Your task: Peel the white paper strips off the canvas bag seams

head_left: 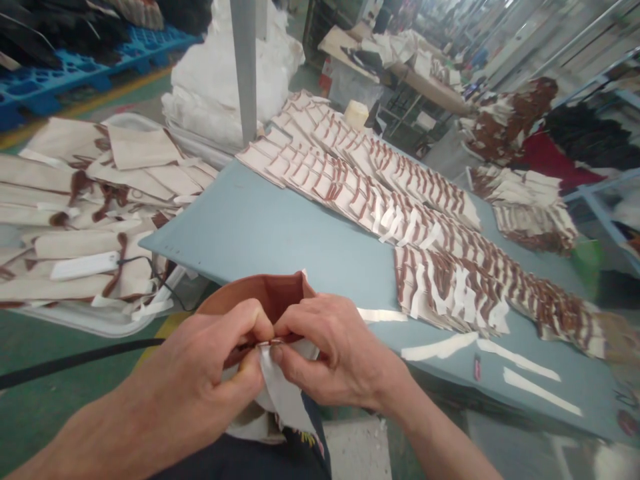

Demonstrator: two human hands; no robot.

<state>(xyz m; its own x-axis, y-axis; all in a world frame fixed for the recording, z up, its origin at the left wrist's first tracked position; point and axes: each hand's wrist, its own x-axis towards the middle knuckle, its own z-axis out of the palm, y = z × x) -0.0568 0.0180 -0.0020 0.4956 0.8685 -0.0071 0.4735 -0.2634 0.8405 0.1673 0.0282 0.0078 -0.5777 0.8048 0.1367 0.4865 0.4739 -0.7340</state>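
Note:
My left hand [210,363] and my right hand [330,353] meet at the bottom centre, both pinched on the edge of a brown leather piece [270,297] with a curved top. A white tape strip [283,393] hangs down from between my fingertips. The piece is held just in front of the near edge of the grey-blue table [260,227]. My thumbs and forefingers press together on the seam where the white strip joins the brown piece.
Overlapping rows of cream and brown pieces [400,200] run diagonally across the table. Loose white strips [530,383] lie near its front edge. A stack of cream pieces [85,207] fills a tray at left. A grey post [245,67] and white bags stand behind.

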